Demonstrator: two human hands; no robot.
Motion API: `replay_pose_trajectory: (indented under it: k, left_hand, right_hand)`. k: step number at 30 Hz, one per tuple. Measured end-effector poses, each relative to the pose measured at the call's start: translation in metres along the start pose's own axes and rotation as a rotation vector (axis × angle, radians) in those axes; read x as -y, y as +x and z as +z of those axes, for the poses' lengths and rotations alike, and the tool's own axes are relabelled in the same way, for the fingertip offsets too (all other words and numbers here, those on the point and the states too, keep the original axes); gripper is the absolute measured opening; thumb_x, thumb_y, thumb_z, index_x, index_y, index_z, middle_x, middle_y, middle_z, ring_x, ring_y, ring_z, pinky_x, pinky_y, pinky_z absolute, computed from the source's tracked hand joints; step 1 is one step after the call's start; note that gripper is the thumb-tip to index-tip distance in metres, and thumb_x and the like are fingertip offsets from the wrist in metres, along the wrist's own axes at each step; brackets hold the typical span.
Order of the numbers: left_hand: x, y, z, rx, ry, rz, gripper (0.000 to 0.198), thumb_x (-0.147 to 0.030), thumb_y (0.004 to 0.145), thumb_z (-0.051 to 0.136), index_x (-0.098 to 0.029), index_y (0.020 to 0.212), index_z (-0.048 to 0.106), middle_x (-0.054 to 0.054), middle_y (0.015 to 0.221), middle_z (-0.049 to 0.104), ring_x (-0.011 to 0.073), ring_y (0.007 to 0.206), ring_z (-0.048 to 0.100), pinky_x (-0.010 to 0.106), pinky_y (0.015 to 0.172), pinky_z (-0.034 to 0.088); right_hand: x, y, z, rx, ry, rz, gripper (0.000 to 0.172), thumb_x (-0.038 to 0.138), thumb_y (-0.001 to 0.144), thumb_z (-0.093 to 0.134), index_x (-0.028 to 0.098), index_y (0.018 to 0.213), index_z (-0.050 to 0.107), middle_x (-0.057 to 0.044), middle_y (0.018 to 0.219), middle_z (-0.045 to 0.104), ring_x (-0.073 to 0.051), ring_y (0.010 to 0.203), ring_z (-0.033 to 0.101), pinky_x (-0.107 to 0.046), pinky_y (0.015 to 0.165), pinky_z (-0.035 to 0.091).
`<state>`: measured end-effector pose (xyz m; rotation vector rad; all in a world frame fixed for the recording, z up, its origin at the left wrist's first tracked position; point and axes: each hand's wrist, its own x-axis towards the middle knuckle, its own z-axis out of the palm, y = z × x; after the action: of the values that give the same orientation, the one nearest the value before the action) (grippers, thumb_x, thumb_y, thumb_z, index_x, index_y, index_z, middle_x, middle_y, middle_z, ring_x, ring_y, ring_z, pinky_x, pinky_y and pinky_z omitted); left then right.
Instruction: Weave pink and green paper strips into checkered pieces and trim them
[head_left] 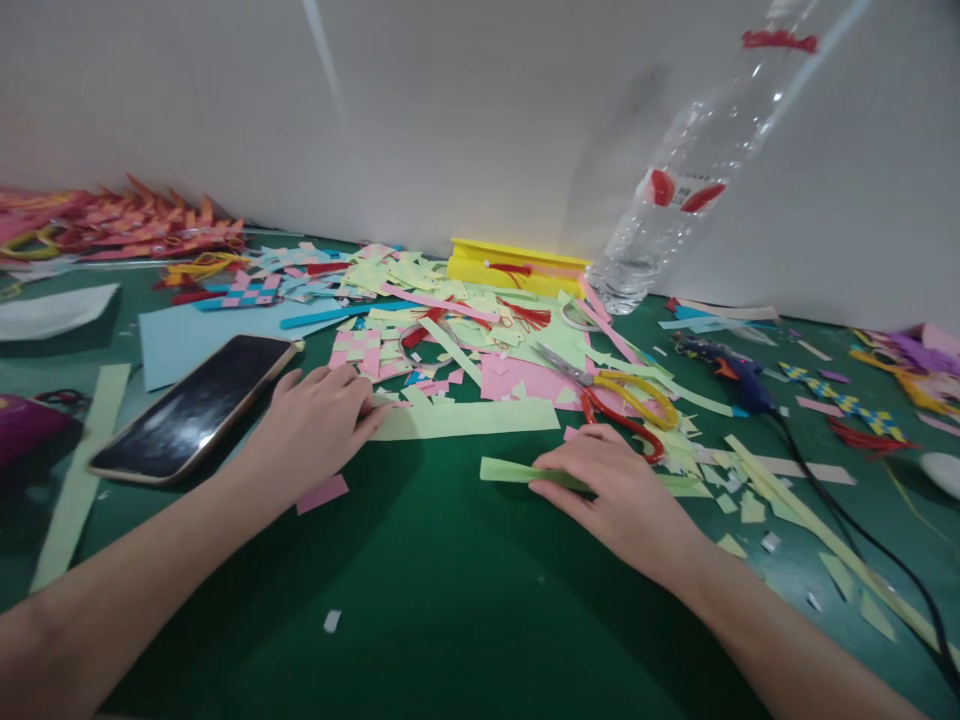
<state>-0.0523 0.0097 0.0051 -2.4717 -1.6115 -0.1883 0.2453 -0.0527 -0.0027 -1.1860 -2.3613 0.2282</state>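
My left hand [319, 425] is closed at the left end of a wide pale green paper strip [472, 418], thumb and forefinger pinching it. My right hand [607, 485] grips a narrower green paper strip [504, 470], which looks folded lengthwise and pokes out on both sides of the fingers. This narrower strip lies nearer to me than the wide one, and the two are apart. Just beyond my right hand lie scissors [630, 395] with yellow and red handles, blades partly apart on the scraps. My left forearm passes beside a phone [199, 405].
Paper scraps [390, 275] heap along the wall, around a yellow folded sheet [517, 265]. A clear plastic bottle [675, 200] leans there. At right, a glue gun [724, 370] trails its black cord [847, 520]. Orange-red folded paper pieces [157, 225] pile up far left.
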Motion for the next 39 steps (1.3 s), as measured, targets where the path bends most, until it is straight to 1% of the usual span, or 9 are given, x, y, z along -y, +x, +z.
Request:
replay_pose_trajectory:
  k: [2, 8, 14, 16, 19, 23, 28, 34, 39]
  left_hand:
    - [0.007, -0.002, 0.001, 0.009, 0.022, -0.042, 0.033, -0.04, 0.09, 0.038, -0.018, 0.07, 0.053, 0.009, 0.081, 0.059, 0.0272, 0.077, 0.058, 0.046, 0.081, 0.041]
    - [0.022, 0.001, -0.001, 0.153, -0.057, -0.214, 0.035, -0.047, 0.086, 0.043, -0.019, 0.066, 0.05, 0.012, 0.078, 0.061, 0.0318, 0.077, 0.058, 0.039, 0.062, 0.041]
    - [0.027, -0.001, 0.0, 0.215, -0.058, -0.225, 0.035, -0.048, 0.087, 0.039, -0.022, 0.066, 0.046, 0.01, 0.072, 0.064, 0.0301, 0.064, 0.059, 0.037, 0.053, 0.038]
    - [0.024, -0.002, -0.001, 0.171, 0.001, -0.198, 0.035, -0.047, 0.088, 0.039, -0.021, 0.065, 0.047, 0.009, 0.069, 0.064, 0.029, 0.061, 0.058, 0.04, 0.057, 0.039]
    - [0.012, -0.003, -0.004, -0.035, 0.084, -0.058, 0.036, -0.043, 0.09, 0.038, -0.021, 0.062, 0.046, 0.005, 0.058, 0.06, 0.0232, 0.054, 0.054, 0.044, 0.068, 0.041]
    - [-0.016, -0.005, -0.008, -0.3, -0.123, 0.169, 0.032, -0.034, 0.092, 0.04, -0.02, 0.065, 0.049, 0.003, 0.059, 0.059, 0.0196, 0.061, 0.056, 0.034, 0.069, 0.042]
    - [-0.052, -0.01, -0.002, -0.357, -0.377, 0.374, 0.019, -0.033, 0.09, 0.05, -0.015, 0.091, 0.056, 0.007, 0.086, 0.067, 0.0205, 0.084, 0.06, 0.033, 0.077, 0.043]
    - [-0.074, -0.004, 0.002, -0.192, -0.549, 0.413, 0.027, -0.04, 0.084, 0.061, -0.017, 0.098, 0.06, 0.005, 0.092, 0.069, 0.0211, 0.089, 0.061, 0.037, 0.085, 0.04]
    - [-0.086, -0.001, -0.001, -0.004, -0.705, 0.274, 0.025, -0.04, 0.077, 0.069, -0.021, 0.093, 0.065, 0.002, 0.087, 0.07, 0.0207, 0.084, 0.062, 0.037, 0.083, 0.041]
  right_hand:
    - [0.0, 0.0, 0.0, -0.01, -0.002, -0.01, 0.005, 0.022, 0.086, 0.06, 0.019, 0.087, 0.063, 0.001, 0.081, 0.071, -0.014, 0.072, 0.063, -0.037, 0.091, 0.037]
    - [0.001, 0.001, 0.002, -0.02, -0.013, -0.014, 0.005, 0.022, 0.087, 0.059, 0.019, 0.088, 0.063, 0.001, 0.08, 0.07, -0.013, 0.071, 0.062, -0.037, 0.089, 0.037]
    - [0.001, 0.001, 0.001, -0.021, -0.014, -0.015, 0.006, 0.023, 0.087, 0.059, 0.019, 0.087, 0.063, 0.001, 0.08, 0.07, -0.013, 0.071, 0.061, -0.036, 0.089, 0.037]
    - [0.002, 0.002, 0.001, -0.025, -0.02, -0.017, 0.006, 0.023, 0.087, 0.058, 0.019, 0.087, 0.063, 0.001, 0.08, 0.07, -0.013, 0.072, 0.061, -0.035, 0.088, 0.037]
    - [0.001, 0.002, 0.002, -0.032, -0.028, -0.03, 0.008, 0.024, 0.088, 0.057, 0.018, 0.087, 0.063, 0.001, 0.079, 0.07, -0.013, 0.071, 0.061, -0.035, 0.089, 0.037]
    - [0.001, 0.002, 0.002, -0.011, -0.045, -0.039, 0.009, 0.023, 0.088, 0.057, 0.018, 0.087, 0.064, 0.0, 0.079, 0.069, -0.013, 0.07, 0.061, -0.036, 0.09, 0.036]
    - [0.001, 0.0, 0.003, -0.016, -0.058, -0.065, 0.011, 0.025, 0.089, 0.055, 0.018, 0.087, 0.064, 0.0, 0.079, 0.069, -0.013, 0.07, 0.06, -0.036, 0.091, 0.035]
    - [0.0, 0.0, 0.004, -0.054, -0.075, -0.105, 0.012, 0.025, 0.091, 0.053, 0.02, 0.088, 0.064, 0.0, 0.079, 0.07, -0.012, 0.07, 0.061, -0.036, 0.092, 0.035]
    - [0.003, 0.001, 0.002, -0.08, -0.074, -0.095, 0.014, 0.023, 0.091, 0.052, 0.019, 0.084, 0.064, 0.002, 0.076, 0.07, -0.011, 0.067, 0.061, -0.035, 0.09, 0.036]
